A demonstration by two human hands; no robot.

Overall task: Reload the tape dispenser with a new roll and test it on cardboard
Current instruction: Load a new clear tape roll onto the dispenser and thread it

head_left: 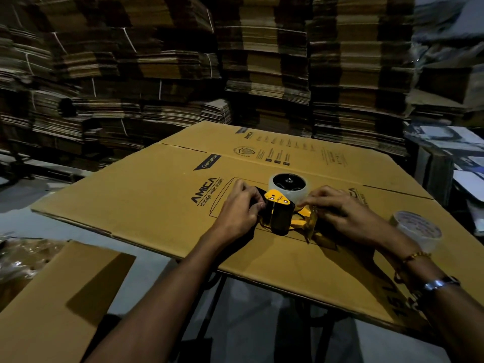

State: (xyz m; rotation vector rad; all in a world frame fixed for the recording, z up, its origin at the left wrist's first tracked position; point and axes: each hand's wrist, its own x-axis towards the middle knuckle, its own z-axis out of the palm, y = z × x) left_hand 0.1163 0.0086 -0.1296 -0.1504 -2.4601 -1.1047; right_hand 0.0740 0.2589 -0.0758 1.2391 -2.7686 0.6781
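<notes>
two hands: both work on a yellow-and-black tape dispenser [281, 214] that lies on its side on a flattened cardboard box [146, 189] spread over a table.
left hand: the left hand [242, 208] curls around the black handle end of the dispenser, fingers pressed together against it, holding it steady.
right hand: the right hand [337, 210] pinches something thin at the yellow front plate; it looks like the free end of clear tape, though the film itself is too faint to confirm.
new roll: a clear tape roll [287, 186] already sits on the dispenser's hub, at the far end from the person.
second roll: another tape roll [416, 229] stands apart on the cardboard, near the right wrist; whether it is the spent one cannot be told.
progress: mounting looks done; threading the tape through the front appears to be in hand.
left to do: finishing the feed, then pulling a test strip across the cardboard, on which no strip is seen.
writing on cardboard: "amica storage water heaters", "crompton" on a dark band; the smaller print is unreadable.
writing on dispenser: a small mark on the yellow plate, too small to read.
backdrop: stacks of flat cartons [264, 61] fill the dim room behind.
</notes>
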